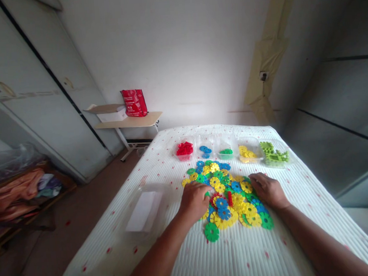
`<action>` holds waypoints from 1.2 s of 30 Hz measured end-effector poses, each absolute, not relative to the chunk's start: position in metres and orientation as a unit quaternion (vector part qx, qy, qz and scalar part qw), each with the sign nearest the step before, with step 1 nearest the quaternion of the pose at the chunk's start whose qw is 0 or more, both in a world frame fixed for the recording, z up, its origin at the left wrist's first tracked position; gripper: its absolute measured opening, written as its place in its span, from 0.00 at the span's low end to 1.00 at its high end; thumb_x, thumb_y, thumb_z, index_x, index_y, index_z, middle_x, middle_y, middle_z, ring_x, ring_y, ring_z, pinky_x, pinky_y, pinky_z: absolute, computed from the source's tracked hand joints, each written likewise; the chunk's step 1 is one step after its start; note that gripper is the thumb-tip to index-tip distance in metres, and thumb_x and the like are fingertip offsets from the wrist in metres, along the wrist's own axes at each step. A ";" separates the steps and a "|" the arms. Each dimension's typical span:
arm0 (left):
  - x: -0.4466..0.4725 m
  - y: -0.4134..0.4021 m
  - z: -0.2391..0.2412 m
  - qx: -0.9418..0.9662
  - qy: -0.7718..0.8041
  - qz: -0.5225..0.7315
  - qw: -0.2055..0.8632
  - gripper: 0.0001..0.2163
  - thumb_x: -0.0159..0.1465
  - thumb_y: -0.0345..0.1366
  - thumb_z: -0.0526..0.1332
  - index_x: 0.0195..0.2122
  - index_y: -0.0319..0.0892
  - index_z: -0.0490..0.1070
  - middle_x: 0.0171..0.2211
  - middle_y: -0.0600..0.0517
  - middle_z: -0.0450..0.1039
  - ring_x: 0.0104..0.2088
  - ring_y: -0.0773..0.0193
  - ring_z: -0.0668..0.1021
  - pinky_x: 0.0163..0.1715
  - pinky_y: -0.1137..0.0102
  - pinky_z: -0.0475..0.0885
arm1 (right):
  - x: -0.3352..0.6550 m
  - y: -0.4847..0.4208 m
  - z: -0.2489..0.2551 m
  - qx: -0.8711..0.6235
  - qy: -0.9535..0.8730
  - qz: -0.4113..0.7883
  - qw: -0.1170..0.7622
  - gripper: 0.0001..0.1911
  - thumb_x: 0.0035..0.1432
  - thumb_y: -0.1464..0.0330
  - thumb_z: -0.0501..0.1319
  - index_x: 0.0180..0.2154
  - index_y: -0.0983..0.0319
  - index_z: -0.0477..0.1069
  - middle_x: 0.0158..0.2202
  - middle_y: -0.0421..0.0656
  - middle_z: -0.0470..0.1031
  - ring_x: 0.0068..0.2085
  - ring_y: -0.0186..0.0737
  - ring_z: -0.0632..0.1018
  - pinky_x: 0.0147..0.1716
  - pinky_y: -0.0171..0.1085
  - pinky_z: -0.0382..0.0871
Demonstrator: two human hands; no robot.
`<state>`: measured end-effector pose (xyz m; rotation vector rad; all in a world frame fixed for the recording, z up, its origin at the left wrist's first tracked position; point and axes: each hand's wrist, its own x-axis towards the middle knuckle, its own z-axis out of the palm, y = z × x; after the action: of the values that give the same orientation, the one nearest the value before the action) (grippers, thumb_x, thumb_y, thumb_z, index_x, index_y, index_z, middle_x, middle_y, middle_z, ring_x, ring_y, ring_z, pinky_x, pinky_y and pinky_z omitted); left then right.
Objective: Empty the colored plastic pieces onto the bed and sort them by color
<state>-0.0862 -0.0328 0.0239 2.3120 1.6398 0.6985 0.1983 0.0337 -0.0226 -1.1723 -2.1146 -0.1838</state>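
A pile of notched plastic discs [249,209] in yellow, blue, green and red lies between my hands, with a short red bar [230,198] among them. At its left edge, my left hand [194,201] is closed, thumb and fingers drawn together around a green disc [207,194] that shows only in part. My right hand [268,190] rests on the pile's right edge, fingers apart and slightly bent, touching the discs; I see nothing held in it. One green disc [212,232] lies at the near edge of the pile.
Behind the pile stand clear tubs of red pieces [185,149], blue discs [205,150], green discs [225,152], yellow pieces [247,153] and light-green pieces [274,154]. A clear container [166,198] with white paper [142,211] sits left. A side table [138,120] holds a red bag [134,103].
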 end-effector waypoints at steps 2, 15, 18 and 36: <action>-0.094 -0.032 0.026 0.810 0.538 0.196 0.125 0.17 0.52 0.29 0.60 0.43 0.49 0.73 0.40 0.56 0.77 0.43 0.60 0.74 0.48 0.64 0.66 | 0.198 0.034 -0.022 -0.453 -0.818 -0.072 0.346 0.18 0.63 0.62 0.48 0.35 0.62 0.73 0.31 0.47 0.77 0.28 0.37 0.77 0.28 0.33 0.69; -0.074 -0.026 0.024 0.884 0.434 0.122 0.122 0.25 0.52 0.26 0.55 0.50 0.58 0.68 0.50 0.56 0.71 0.49 0.57 0.69 0.47 0.58 0.59 | 0.195 0.031 -0.018 -0.446 -0.821 -0.077 0.348 0.17 0.64 0.63 0.47 0.34 0.63 0.72 0.30 0.46 0.76 0.29 0.37 0.78 0.27 0.32 0.69; -0.073 -0.022 0.024 0.891 0.423 0.125 0.110 0.25 0.52 0.26 0.56 0.51 0.56 0.67 0.46 0.54 0.72 0.49 0.56 0.69 0.48 0.59 0.60 | 0.196 0.032 -0.019 -0.445 -0.824 -0.072 0.343 0.17 0.64 0.63 0.47 0.34 0.63 0.72 0.30 0.46 0.76 0.29 0.37 0.78 0.28 0.31 0.69; -0.087 0.001 0.053 0.914 0.371 0.160 -0.022 0.25 0.57 0.21 0.53 0.57 0.42 0.59 0.48 0.46 0.67 0.49 0.57 0.68 0.48 0.62 0.69 | 0.196 0.032 -0.019 -0.453 -0.821 -0.065 0.340 0.18 0.64 0.62 0.47 0.34 0.63 0.72 0.29 0.46 0.76 0.29 0.37 0.77 0.28 0.32 0.68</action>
<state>-0.0872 0.0008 0.0530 2.9147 1.1822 0.5103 0.1963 0.0318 -0.0192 -1.1794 -2.1374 -0.1685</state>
